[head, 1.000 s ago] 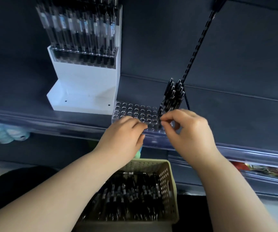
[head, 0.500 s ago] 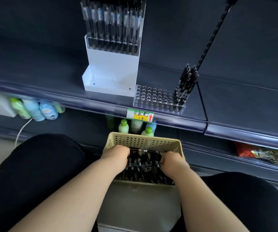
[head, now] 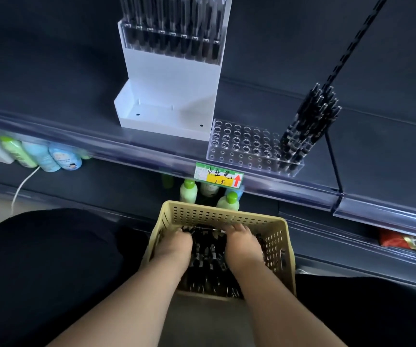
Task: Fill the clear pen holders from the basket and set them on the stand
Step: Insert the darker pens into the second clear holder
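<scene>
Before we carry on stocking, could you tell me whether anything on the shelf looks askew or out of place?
Only the pens in the clear holder stand out: they are bunched at its right end and lean to the right, with most holes empty. Nothing looks spilled or damaged.

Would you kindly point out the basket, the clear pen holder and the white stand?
basket [head: 217,216]: head view, far perforated wall.
clear pen holder [head: 242,145]: head view, empty holes.
white stand [head: 172,78]: head view, front panel.
</scene>
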Tool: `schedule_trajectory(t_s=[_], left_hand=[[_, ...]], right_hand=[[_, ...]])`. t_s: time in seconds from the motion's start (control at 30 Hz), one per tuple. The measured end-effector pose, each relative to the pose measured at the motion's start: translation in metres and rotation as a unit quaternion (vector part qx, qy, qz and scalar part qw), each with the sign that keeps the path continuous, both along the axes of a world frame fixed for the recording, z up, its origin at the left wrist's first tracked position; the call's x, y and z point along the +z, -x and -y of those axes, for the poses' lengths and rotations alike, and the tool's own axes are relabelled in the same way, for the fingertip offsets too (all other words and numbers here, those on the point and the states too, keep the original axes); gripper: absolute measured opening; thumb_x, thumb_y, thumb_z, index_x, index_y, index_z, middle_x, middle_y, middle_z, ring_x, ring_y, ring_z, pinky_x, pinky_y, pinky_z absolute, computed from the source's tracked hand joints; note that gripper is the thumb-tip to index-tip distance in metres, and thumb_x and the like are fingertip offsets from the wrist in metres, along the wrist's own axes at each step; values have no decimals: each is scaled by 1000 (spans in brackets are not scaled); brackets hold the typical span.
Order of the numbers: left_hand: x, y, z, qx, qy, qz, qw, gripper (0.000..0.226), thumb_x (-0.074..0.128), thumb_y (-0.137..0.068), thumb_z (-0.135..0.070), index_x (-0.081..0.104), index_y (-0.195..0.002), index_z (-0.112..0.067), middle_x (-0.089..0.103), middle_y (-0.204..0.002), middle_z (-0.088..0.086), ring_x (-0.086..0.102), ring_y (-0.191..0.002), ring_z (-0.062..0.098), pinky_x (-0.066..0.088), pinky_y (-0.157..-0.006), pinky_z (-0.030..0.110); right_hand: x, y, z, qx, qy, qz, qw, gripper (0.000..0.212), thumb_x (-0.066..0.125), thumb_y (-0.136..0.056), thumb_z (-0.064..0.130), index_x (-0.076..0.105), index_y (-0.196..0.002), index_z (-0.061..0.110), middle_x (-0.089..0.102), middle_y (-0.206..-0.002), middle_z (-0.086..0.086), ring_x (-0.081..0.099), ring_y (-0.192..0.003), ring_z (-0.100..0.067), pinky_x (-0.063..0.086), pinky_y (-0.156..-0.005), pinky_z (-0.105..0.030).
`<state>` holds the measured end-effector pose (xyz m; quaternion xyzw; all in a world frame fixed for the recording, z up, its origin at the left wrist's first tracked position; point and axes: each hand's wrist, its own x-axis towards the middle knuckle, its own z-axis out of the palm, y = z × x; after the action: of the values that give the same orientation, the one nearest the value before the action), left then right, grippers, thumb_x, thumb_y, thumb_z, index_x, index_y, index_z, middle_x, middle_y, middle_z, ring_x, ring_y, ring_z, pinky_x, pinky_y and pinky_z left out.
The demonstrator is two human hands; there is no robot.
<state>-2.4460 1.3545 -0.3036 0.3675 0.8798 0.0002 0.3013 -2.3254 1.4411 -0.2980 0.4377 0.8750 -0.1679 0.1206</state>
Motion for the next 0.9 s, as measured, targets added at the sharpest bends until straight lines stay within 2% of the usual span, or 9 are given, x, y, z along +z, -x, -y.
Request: schedule_trajectory(t_s=[0.03,0.13,0.27,0.43,0.5,0.57,0.67,0.77,0.9], left_hand=[[-3,2,-2,-31,13,-31,999,38,33,-99,-18,51,-127,0,52,-131,19,48,-121,33,38,-95,36],[-10,4,-9,27,23,-14,999,35,34,-97,-11,51,-128,-5,52,-131,15,49,-120,30,40,-95,35],[-16,8,-18,63,27,-8,998,46,31,-92,2,43,-134,-13,44,-138,8,46,-125,26,41,-96,36],[-19,8,-18,95,2,14,995,34,36,-97,-12,51,-127,-5,52,-130,15,51,-119,30,42,-93,36],[-18,8,-14,63,-7,4,998,34,36,-99,-16,54,-124,-2,55,-126,17,52,-117,32,41,-87,33],[-14,9,-13,33,11,14,999,33,36,-97,-8,52,-125,-5,55,-127,15,52,-117,31,40,-84,30],[-9,10,-10,34,13,2,999,34,38,-94,-2,52,-123,-12,56,-125,11,54,-114,28,43,-92,34],[-8,13,-4,6,7,-28,1000,32,45,-90,2,54,-118,-12,60,-118,11,59,-107,28,48,-91,34],[-9,18,9,-9,28,-39,999,42,42,-89,4,47,-127,-13,55,-126,11,52,-118,28,46,-97,36]], right_hand=[[-6,2,-3,8,-7,9,1000,59,52,-80,-2,41,-135,17,38,-141,-3,35,-128,-24,37,-102,-36],[-20,8,-8,27,-29,51,998,48,51,-84,3,43,-129,16,41,-136,-4,39,-124,-25,40,-94,-38],[-29,17,-9,66,-88,101,989,33,45,-89,8,48,-122,12,47,-124,-11,44,-115,-30,44,-78,-37],[-31,29,-19,138,-127,153,970,34,43,-88,3,48,-122,5,53,-120,-17,50,-109,-35,44,-79,-40],[-32,31,-21,157,-139,154,965,33,44,-88,2,50,-119,4,55,-118,-16,53,-106,-34,44,-78,-40],[-32,31,-19,165,-143,149,964,32,44,-87,2,50,-119,3,56,-117,-15,53,-106,-33,45,-78,-39],[-31,26,-12,153,-138,131,970,35,47,-86,1,44,-120,3,51,-118,-13,53,-104,-32,45,-71,-37],[-25,15,-10,117,-130,111,978,35,49,-88,9,39,-122,8,45,-122,-9,52,-105,-29,38,-61,-34],[-18,-4,-2,68,-108,87,988,30,43,-93,19,37,-122,15,44,-122,-5,51,-106,-27,38,-61,-34]])
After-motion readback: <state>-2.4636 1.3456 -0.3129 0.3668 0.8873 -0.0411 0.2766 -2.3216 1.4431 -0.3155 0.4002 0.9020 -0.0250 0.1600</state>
